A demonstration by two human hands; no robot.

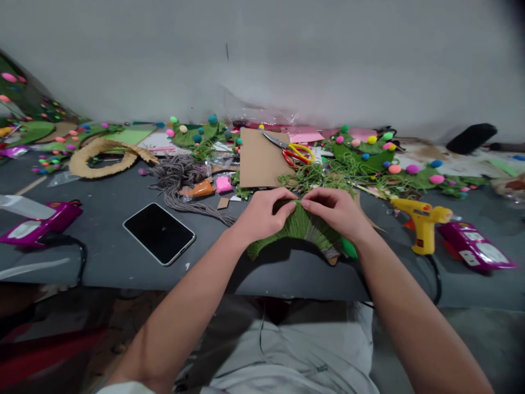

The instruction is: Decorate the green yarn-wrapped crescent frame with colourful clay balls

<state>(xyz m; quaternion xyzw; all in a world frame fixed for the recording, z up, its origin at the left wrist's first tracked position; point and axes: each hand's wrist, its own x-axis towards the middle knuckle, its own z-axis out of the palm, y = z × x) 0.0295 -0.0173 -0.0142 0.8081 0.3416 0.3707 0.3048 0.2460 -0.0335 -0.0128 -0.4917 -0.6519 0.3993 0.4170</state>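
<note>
A curved green wrapped piece arches over the table's front part, its right end showing grey strands and a bit of brown cardboard. My left hand pinches its top edge from the left, thumb and fingers together. From the right, my right hand pinches the same edge, close beside the left fingertips. A bright green object shows partly under my right wrist. Just behind the hands are green yarn scraps and a brown cardboard sheet, with scissors with red and yellow handles resting on it.
A phone lies at left, near grey yarn and a tan ring. A yellow glue gun and a purple packet are at right. Another purple item lies far left. Pompom-decorated green pieces line the back.
</note>
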